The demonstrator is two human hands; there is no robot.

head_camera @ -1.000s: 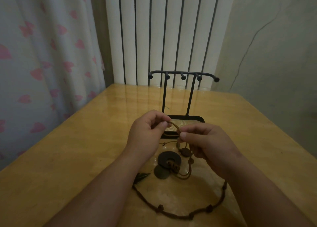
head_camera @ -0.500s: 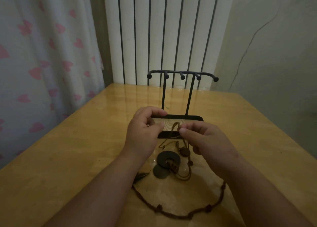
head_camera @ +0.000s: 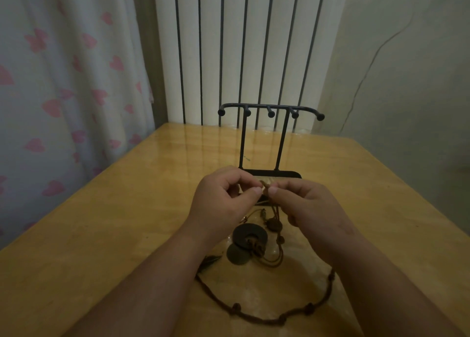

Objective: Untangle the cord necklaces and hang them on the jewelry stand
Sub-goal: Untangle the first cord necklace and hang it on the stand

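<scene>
A short loop of tan cord (head_camera: 264, 184) is pinched between thumb and forefinger of the left hand (head_camera: 223, 204) and of the right hand (head_camera: 314, 209), both closed on it just in front of the base of the jewelry stand (head_camera: 270, 107), whose pegs are bare. The other necklaces (head_camera: 274, 226) are heaped on the table (head_camera: 114, 230) below the hands, a beaded cord (head_camera: 256, 320) looped nearest the viewer. The tangle is best loosened by small opposed pulls, the pendants (head_camera: 248, 235) being left resting so that no weight tightens it.
</scene>
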